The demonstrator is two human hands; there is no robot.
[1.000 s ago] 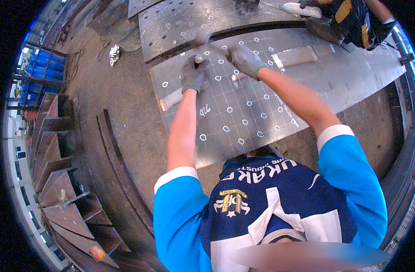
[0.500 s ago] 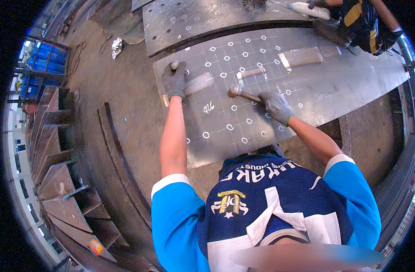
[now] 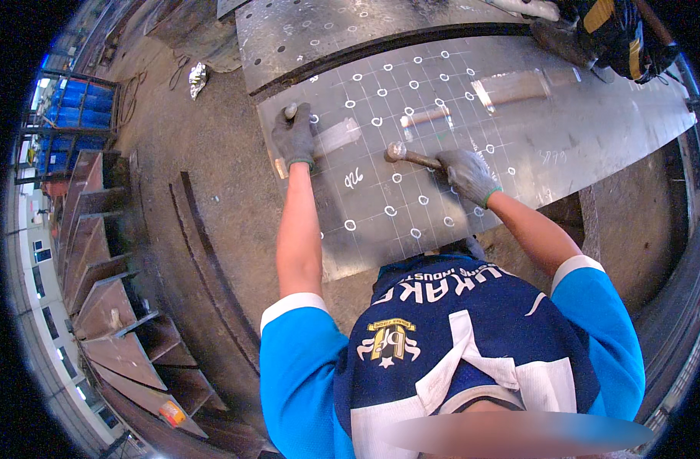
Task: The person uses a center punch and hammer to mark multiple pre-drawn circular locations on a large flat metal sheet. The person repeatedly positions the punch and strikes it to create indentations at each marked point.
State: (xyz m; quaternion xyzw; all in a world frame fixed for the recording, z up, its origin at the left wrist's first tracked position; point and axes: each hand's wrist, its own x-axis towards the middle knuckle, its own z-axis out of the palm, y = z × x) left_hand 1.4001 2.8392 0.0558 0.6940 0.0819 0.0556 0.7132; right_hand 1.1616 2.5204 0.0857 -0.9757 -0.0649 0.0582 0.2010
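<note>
Comparing with the earlier views, the hammer (image 3: 405,154) is seen drawn back toward the body, gripped tightly in the gloved right hand (image 3: 466,173), its head raised just off the chalk-marked steel plate (image 3: 564,145). The left hand (image 3: 294,138) is closed round an upright punch (image 3: 289,112), shifted to the plate's near-left corner beside a flat bar (image 3: 336,138); a fresh mark is judged to be lined up for striking.

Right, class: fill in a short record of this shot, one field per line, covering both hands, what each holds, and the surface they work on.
left hand: gloved, gripping a punch upright on the plate
right hand: gloved, holding a hammer low over the plate
plate: grey steel, chalk grid and circles
second person: at the plate's far corner
</note>
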